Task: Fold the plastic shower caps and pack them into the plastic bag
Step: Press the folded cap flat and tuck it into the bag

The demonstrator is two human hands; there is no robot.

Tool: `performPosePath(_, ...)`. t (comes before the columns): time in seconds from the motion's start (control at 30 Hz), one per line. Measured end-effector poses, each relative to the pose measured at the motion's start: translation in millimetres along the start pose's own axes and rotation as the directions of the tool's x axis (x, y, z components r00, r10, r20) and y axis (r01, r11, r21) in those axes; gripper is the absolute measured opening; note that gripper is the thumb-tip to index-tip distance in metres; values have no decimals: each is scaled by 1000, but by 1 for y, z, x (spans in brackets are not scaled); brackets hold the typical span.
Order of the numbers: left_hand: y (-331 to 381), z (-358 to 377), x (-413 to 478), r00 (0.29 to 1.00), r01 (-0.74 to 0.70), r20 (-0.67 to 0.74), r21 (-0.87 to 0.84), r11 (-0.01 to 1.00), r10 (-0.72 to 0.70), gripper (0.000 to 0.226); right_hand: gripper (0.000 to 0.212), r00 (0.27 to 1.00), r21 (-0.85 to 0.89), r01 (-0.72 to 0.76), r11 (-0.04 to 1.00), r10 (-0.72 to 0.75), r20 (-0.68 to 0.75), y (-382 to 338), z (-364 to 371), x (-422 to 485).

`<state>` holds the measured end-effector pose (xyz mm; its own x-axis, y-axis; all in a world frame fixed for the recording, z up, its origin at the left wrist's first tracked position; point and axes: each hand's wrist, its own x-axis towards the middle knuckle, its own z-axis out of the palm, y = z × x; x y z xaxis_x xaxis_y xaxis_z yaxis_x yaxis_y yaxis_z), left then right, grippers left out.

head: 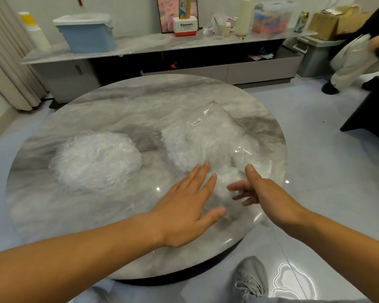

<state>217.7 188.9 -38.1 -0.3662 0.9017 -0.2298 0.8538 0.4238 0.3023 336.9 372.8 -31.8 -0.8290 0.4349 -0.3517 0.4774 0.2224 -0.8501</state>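
Packing looks to be the step in hand: the clear plastic bag (214,136) lies on the right half of the round table (118,101), already stuffed with white crumpled caps, its labelled end pointing away and its near end towards the person. A wad of cap (227,178) sits at that near end, between the two hands.

The left hand (188,206) is spread flat, fingers straight, fingertips reaching onto the bag's near left edge and gripping nothing. The right hand (260,193) comes in from the other side with thumb raised and fingers half curled towards the wad; whether they have hold of film or cap I cannot tell, as they are blurred.

A loose pile of shower caps (96,160) waits on the left of the table, well apart from the bag. My guess is the next move calls for pushing the wad fully inside while the flat hand pins the slippery bag, then reaching left for another cap.

The bag's right side lies close to the table's rim, so a hard shove could slide it off; the middle and far side of the table offer room. Beyond, a grey shoe (251,278) stands by the near edge, a low cabinet (184,71) runs along the wall, and another person (354,60) stands at far right.
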Motion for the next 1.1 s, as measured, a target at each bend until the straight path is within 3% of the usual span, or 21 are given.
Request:
performPosePath(0.17,-9,-1,-3,998,-66,5,-134,989,67,83,80,996,60,27,998,-32,84,-8,9,2)
performPosePath(0.3,-12,-1,-7,995,-96,-6,-155,983,96,86,92,980,22,48,999,-52,192,-20,16,5)
performPosePath(0.47,-16,0,-10,991,-131,-18,-92,987,130,84,77,980,-297,182,938,-148,133,-37,11,8)
performPosePath(0.5,-16,0,-11,990,-137,-22,-85,987,136,85,76,978,-268,187,945,-155,138,-38,9,8)
performPosePath(0.6,-17,-1,-14,990,-139,-25,-101,985,138,84,82,977,65,61,996,-73,200,-31,15,17)
performPosePath(0.73,-16,-2,-14,989,-148,-42,-129,980,144,85,89,934,452,-122,884,-52,353,-18,34,33)
performPosePath(0.9,-16,-4,-15,988,-153,-54,-146,977,147,86,94,924,609,-142,781,-115,363,-17,50,41)
performPosePath(1.1,-14,-1,-16,988,-156,-14,-137,978,156,84,98,941,641,-226,733,-7,340,-33,53,57)
